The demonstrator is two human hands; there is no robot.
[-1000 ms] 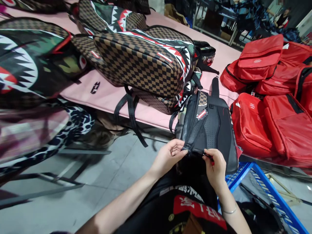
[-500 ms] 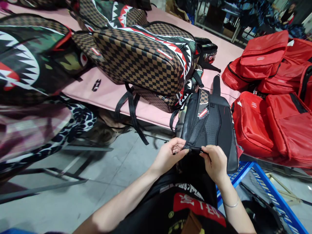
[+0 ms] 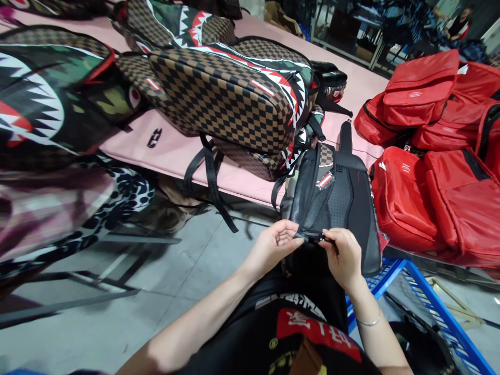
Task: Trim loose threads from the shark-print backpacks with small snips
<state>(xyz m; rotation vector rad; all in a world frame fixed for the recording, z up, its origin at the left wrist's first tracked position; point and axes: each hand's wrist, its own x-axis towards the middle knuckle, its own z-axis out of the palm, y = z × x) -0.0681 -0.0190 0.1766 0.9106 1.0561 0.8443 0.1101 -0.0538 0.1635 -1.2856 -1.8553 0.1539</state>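
Note:
A black backpack [image 3: 355, 203] with a padded back panel leans against the table edge, back side towards me. Across its lower part runs a short black strap [image 3: 311, 237]. The fingers of my left hand [image 3: 279, 242] pinch one end of this strap at the bag's lower left. My right hand [image 3: 344, 255] has thumb and forefinger closed on the other end, where a small dark fitting shows; its exact kind is too small to tell. Higher on the bag, a red-and-white tag [image 3: 325, 180] in clear plastic lies on the shoulder strap.
Checkered backpacks [image 3: 226, 94] with shark-mouth prints lie on the pink table [image 3: 172, 140]. Several red bags [image 3: 410, 198] are piled at the right. Below them stands a blue crate [image 3: 433, 307] holding dark items. A person's patterned clothing [image 3: 128, 187] shows at the left.
My right hand has shifted very slightly left, and the strap between my hands looks a little shorter. Both hands keep their pinch; the bags stay where they were.

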